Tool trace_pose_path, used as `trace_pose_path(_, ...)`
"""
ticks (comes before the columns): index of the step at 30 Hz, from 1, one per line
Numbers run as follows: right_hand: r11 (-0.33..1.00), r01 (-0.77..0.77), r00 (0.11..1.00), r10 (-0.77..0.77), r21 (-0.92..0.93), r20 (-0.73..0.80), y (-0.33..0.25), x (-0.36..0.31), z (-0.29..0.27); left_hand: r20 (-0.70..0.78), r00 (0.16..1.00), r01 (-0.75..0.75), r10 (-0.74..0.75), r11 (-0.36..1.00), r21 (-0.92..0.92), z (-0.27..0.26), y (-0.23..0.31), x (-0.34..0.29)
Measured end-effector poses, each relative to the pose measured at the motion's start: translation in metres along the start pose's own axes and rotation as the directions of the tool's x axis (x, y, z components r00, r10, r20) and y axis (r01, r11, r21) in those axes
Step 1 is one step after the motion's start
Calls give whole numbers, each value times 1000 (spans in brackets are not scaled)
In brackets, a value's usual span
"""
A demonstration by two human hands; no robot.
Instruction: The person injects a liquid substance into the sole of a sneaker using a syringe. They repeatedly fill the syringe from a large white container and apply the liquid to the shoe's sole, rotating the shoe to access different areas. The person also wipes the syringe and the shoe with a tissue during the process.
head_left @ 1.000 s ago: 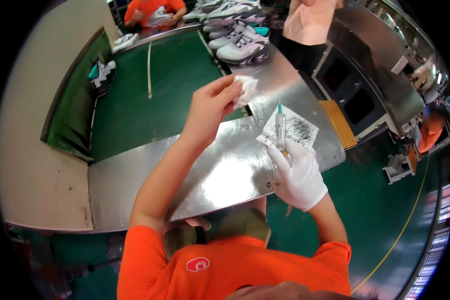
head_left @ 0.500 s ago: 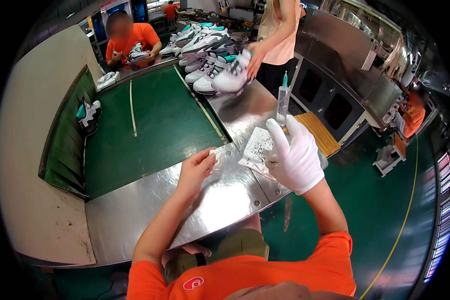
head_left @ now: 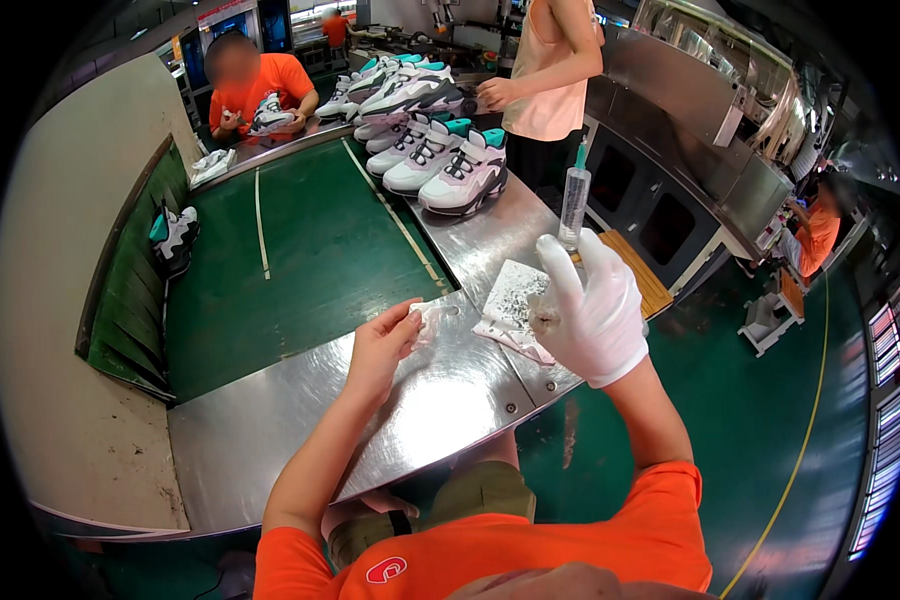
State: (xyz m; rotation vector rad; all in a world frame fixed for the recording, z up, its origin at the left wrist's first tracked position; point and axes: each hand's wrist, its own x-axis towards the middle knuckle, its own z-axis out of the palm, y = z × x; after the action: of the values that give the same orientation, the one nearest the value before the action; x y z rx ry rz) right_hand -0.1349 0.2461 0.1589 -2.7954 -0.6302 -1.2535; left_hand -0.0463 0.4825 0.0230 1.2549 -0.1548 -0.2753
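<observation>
My bare left hand (head_left: pixel 382 345) pinches a small crumpled white cloth (head_left: pixel 425 325) over the metal tabletop. On my right hand (head_left: pixel 595 320) is a white glove with greyish soiling by the thumb. A clear syringe (head_left: pixel 574 205) with a teal tip points up and away from between its index and middle fingers, which grip the barrel's lower end; the plunger is hidden. Below and left of the glove lies a white pad (head_left: pixel 515 295) speckled with black. Farther off, several white, grey and black sneakers (head_left: pixel 460 175) with teal linings are piled.
A green conveyor belt (head_left: pixel 300 230) runs beyond the metal table (head_left: pixel 270 440), with one sneaker (head_left: pixel 175 240) at its left side. A co-worker in orange (head_left: pixel 270 85) handles a shoe at the far left. Another person (head_left: pixel 550 80) stands behind the pile. Grey cabinets (head_left: pixel 660 210) stand right.
The person in the pale top has set a sneaker at the near end of the pile and drawn their hand back. My hands have hardly moved; the syringe has shifted slightly right.
</observation>
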Motion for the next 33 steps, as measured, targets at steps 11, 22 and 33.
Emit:
trace_pose_path(11,998,5,989,-15,-68,-148,-1,0,-3,-5,1000,0,0,1000,-20,0,2,-2)
trace_pose_path(22,876,-242,969,198,418,146,-3,-27,8,-9,1000,-15,15,999,33,3,-1,2)
trace_pose_path(33,-377,-629,607,309,680,732,-18,-172,61,169,984,-103,65,968,228,68,1,59)
